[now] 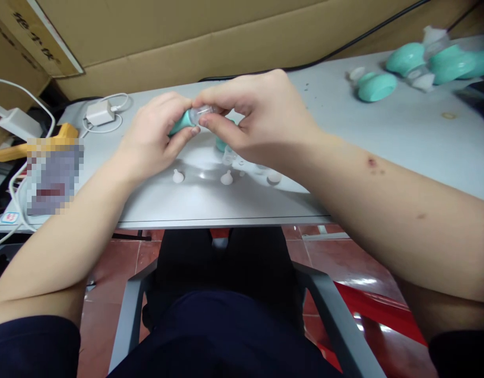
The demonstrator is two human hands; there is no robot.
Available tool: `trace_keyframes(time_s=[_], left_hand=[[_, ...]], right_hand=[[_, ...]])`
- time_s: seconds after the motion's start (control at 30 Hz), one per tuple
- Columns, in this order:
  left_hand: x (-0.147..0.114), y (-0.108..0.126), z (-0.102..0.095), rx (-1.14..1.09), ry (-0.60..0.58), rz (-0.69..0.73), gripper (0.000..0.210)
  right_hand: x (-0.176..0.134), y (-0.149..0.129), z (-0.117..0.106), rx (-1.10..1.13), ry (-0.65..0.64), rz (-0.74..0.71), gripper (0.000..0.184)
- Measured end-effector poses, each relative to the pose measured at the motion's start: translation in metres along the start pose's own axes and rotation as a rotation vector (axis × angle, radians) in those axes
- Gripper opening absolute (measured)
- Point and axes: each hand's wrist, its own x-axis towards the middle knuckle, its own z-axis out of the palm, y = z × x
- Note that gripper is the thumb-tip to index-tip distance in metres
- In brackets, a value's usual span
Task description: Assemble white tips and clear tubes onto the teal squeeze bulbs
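My left hand (157, 128) is wrapped round a teal bulb-shaped bottle (181, 124), most of it hidden in the palm. Fitted at the bottle's end is a clear neck piece (201, 114), pinched between the thumb and fingers of my right hand (261, 113). Under the right hand, another teal bottle (221, 144) shows in part, with a clear fitting (228, 156) beside it. Nearer the table's front edge lie a small white tabbed disc (178, 176), a second tabbed disc (226, 178) and a white round piece (274, 177).
Several teal bottles (452, 64) with clear necks stand or lie at the back right of the grey table (210, 205). A white charger (100, 112), a yellow power strip (64, 136) and a blurred-out flat item (54, 178) are at the left. Cardboard (186, 37) rises behind.
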Motion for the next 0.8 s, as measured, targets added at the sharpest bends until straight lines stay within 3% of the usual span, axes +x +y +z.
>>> trace_keyframes(time_s=[0.27,0.37,0.47,0.8], left_hand=[[-0.003,-0.007,0.004,-0.061,-0.001,-0.083,0.055],[-0.001,-0.013,0.005,-0.085,0.053,-0.107,0.062],[0.001,-0.017,0.007,-0.108,0.035,-0.105,0.063],[-0.002,-0.007,0.014,-0.063,0.010,-0.132,0.050]], right_hand=[[0.035,0.001,-0.027,0.037,-0.189,-0.006,0.018],[0.040,-0.004,-0.026,0.054,-0.136,0.058,0.015],[0.039,-0.001,-0.017,0.198,-0.051,0.071,0.013],[0.023,0.019,0.000,0.173,-0.074,-0.019,0.009]])
